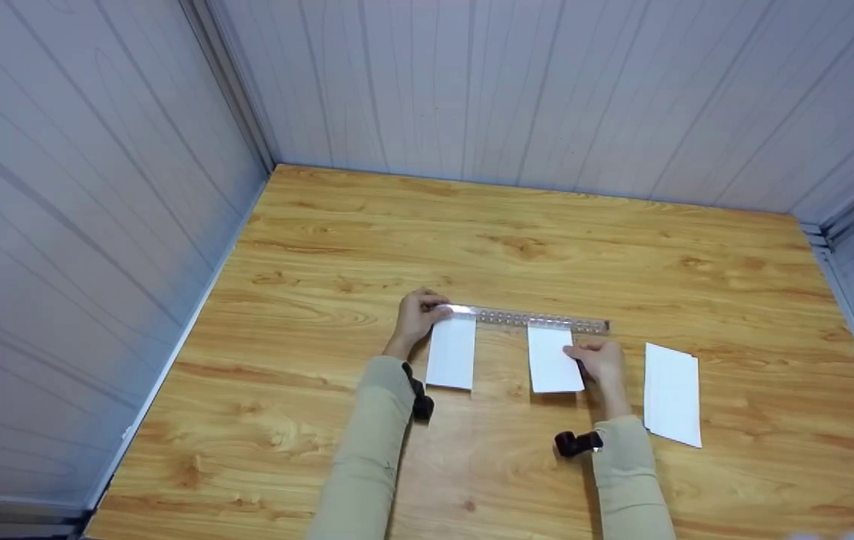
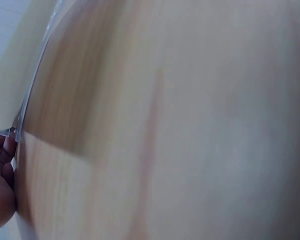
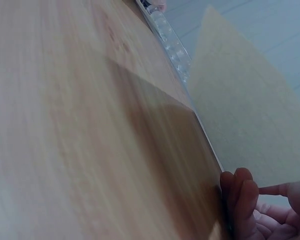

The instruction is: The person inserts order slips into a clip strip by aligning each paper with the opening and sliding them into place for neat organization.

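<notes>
A clear plastic ruler (image 1: 516, 317) with a row of round shapes along it runs left to right. My left hand (image 1: 418, 315) pinches its left end, where the top of a white paper card (image 1: 451, 352) meets it. In the left wrist view, the fingers of that hand (image 2: 2, 170) show at the ruler's end. Farther right, my right hand (image 1: 597, 361) pinches the right edge of a second white paper card (image 1: 552, 360), whose top edge overlaps the ruler. From the right wrist, the card (image 3: 250, 95) appears between thumb and fingers (image 3: 245, 200), casting a shadow on the wood.
Several white paper cards (image 1: 672, 394) lie in a slightly uneven stack to the right of my right hand. Everything is over a wood-grain table (image 1: 367, 240). Pale panel walls (image 1: 427, 90) enclose its back and sides. Black wrist cameras (image 1: 422, 401) sit at both cuffs.
</notes>
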The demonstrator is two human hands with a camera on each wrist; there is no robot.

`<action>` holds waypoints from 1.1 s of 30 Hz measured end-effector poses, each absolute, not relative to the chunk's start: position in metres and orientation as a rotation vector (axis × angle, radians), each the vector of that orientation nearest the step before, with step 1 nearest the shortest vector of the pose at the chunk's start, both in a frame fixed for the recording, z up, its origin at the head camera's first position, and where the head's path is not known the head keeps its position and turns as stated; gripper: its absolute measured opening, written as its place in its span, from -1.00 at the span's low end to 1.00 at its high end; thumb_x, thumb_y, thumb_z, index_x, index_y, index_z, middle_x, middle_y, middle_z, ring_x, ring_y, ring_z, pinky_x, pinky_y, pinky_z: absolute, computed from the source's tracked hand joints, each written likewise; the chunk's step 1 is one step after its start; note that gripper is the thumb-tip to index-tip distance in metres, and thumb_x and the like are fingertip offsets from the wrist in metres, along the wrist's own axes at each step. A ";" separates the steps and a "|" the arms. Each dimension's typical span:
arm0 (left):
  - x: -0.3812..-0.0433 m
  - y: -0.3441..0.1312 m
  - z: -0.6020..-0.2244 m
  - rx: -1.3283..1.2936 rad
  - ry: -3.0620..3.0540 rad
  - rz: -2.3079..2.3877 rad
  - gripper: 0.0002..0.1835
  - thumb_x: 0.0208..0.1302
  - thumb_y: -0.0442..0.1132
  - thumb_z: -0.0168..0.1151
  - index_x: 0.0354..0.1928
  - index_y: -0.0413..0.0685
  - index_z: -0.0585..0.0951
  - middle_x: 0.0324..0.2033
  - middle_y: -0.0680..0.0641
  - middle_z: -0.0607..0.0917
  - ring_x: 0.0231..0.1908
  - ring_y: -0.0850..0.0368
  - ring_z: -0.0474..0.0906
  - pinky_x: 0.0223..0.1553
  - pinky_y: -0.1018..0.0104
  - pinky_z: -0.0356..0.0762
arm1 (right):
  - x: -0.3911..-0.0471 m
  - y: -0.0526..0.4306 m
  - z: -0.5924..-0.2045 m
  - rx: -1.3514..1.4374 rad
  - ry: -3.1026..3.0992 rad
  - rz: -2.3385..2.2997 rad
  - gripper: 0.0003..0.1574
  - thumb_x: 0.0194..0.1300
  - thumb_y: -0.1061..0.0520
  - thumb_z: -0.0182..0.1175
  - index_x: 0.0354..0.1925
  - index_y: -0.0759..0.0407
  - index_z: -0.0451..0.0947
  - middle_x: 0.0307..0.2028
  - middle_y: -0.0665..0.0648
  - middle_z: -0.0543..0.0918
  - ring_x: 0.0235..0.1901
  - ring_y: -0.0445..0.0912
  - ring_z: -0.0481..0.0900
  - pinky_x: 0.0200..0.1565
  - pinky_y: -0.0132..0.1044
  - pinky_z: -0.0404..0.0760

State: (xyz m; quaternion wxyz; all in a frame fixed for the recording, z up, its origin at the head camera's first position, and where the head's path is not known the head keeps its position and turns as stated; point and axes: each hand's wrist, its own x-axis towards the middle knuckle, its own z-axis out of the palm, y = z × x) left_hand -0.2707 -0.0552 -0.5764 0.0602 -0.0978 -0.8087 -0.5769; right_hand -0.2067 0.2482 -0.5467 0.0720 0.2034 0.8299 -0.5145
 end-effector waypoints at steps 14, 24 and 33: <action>-0.266 -0.056 -0.568 -0.354 -2.359 -1.854 -0.85 -0.04 -0.52 0.26 -0.37 -0.50 0.60 -0.39 -0.33 0.56 -0.34 -0.20 0.48 -0.34 0.28 0.45 | -0.208 0.237 -0.548 0.573 2.617 -1.484 -0.77 -0.08 0.20 0.33 -0.52 0.38 0.57 -0.66 -0.04 0.48 -0.58 -0.20 0.32 -0.52 -0.40 0.33; -0.271 -0.057 -0.576 -0.345 -2.385 -1.794 -0.86 -0.05 -0.47 0.30 -0.38 -0.41 0.64 -0.40 -0.28 0.59 -0.34 -0.15 0.50 -0.32 0.20 0.45 | -0.208 0.230 -0.548 0.565 2.605 -1.536 -0.76 -0.09 0.23 0.33 -0.73 0.20 0.47 -0.79 -0.11 0.35 -0.70 -0.26 0.25 -0.63 -0.44 0.25; -0.270 -0.057 -0.577 -0.300 -2.420 -1.786 -0.86 -0.03 -0.45 0.30 -0.37 -0.38 0.65 -0.40 -0.22 0.59 -0.35 -0.05 0.49 -0.35 0.37 0.41 | -0.206 0.223 -0.547 0.553 2.610 -1.573 -0.81 -0.09 0.27 0.33 -0.64 0.35 0.51 -0.78 -0.08 0.39 -0.72 -0.25 0.27 -0.64 -0.42 0.28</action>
